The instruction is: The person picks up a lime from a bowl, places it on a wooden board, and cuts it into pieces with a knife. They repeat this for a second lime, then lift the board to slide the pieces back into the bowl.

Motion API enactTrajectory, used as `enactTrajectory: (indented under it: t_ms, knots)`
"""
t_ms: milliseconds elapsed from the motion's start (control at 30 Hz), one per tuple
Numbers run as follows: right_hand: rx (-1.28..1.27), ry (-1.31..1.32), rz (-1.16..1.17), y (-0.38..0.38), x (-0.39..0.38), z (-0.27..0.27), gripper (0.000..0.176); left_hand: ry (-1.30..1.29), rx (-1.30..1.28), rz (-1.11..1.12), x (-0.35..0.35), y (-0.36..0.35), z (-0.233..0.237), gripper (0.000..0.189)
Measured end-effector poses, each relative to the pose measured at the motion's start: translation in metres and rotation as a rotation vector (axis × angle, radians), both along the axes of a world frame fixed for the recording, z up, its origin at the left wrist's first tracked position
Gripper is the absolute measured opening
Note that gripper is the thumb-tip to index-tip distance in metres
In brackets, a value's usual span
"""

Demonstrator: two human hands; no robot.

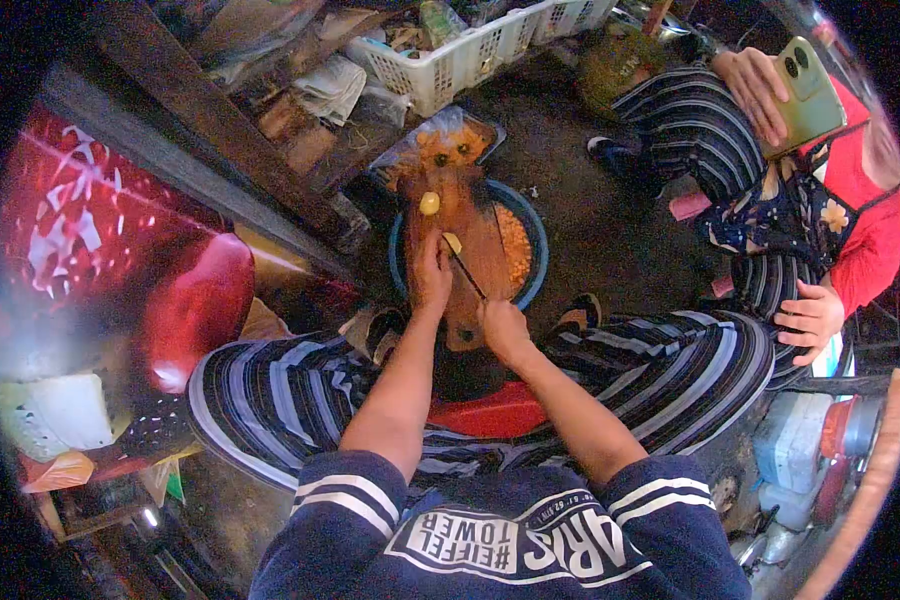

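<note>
A wooden board [480,262] lies across a blue basin [542,245] that holds small orange pieces [514,247]. My right hand [503,328] is closed round the handle of a knife [467,273], its blade pointing up and left over the board. At the blade's tip is a pale yellow piece [453,243]. My left hand [431,270] rests on the board's left side beside that piece, fingers together; what they hold, if anything, is hidden. Another yellow piece [429,204] lies farther up the board.
Beyond the board sits a plastic bag of orange stuff [457,146]. A white basket [450,78] stands behind it. At the right, a seated person in red [870,245] holds a phone [808,98]. A wooden beam [200,150] slants along the left.
</note>
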State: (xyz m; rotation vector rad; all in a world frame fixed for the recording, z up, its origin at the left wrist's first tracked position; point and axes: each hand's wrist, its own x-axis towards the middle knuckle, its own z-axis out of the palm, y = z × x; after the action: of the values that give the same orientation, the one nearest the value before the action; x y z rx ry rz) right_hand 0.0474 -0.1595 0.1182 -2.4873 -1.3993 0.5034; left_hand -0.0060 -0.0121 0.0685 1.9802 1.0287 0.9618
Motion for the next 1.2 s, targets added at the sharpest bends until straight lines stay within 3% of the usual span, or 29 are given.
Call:
enactTrajectory:
  t_ms: [200, 267, 300, 367, 500, 600, 667, 700, 767, 1000, 1200]
  knots:
    - [0.051, 0.038, -0.193, 0.007, 0.003, 0.029, 0.030, -0.004, 0.007, -0.010, 0.006, -0.001, 0.021, 0.042]
    - [0.136, 0.039, -0.188, 0.004, 0.014, 0.022, 0.030, 0.241, 0.225, 0.183, 0.014, -0.002, 0.025, 0.048]
    - [0.133, 0.038, -0.191, 0.003, 0.019, 0.022, 0.030, 0.240, 0.222, 0.180, 0.015, -0.005, 0.037, 0.048]
    - [0.067, 0.067, -0.221, 0.002, 0.026, 0.028, 0.029, 0.387, -0.037, 0.103, 0.018, -0.009, 0.064, 0.051]
    - [0.074, 0.042, -0.288, -0.003, 0.038, 0.017, 0.028, 0.395, 0.097, 0.120, 0.031, -0.011, 0.057, 0.055]
    - [0.027, 0.014, -0.247, -0.009, 0.043, 0.011, 0.028, 0.423, 0.134, 0.023, 0.033, -0.011, 0.035, 0.047]
    - [0.023, 0.028, -0.253, -0.008, 0.041, 0.010, 0.028, 0.299, 0.223, -0.211, 0.025, -0.005, 0.008, 0.046]
    - [0.024, 0.039, -0.256, -0.008, 0.040, 0.008, 0.028, 0.302, 0.222, -0.211, 0.024, -0.006, 0.004, 0.046]
    - [0.010, 0.040, -0.236, -0.006, 0.037, 0.001, 0.028, 0.014, 0.244, -0.131, 0.020, -0.008, -0.002, 0.038]
    - [-0.004, 0.025, -0.229, -0.001, 0.023, 0.028, 0.028, 0.107, 0.190, -0.099, 0.010, -0.009, 0.016, 0.029]
    - [-0.027, 0.044, -0.188, -0.001, 0.014, 0.010, 0.027, 0.047, 0.112, -0.072, 0.009, -0.009, 0.013, 0.028]
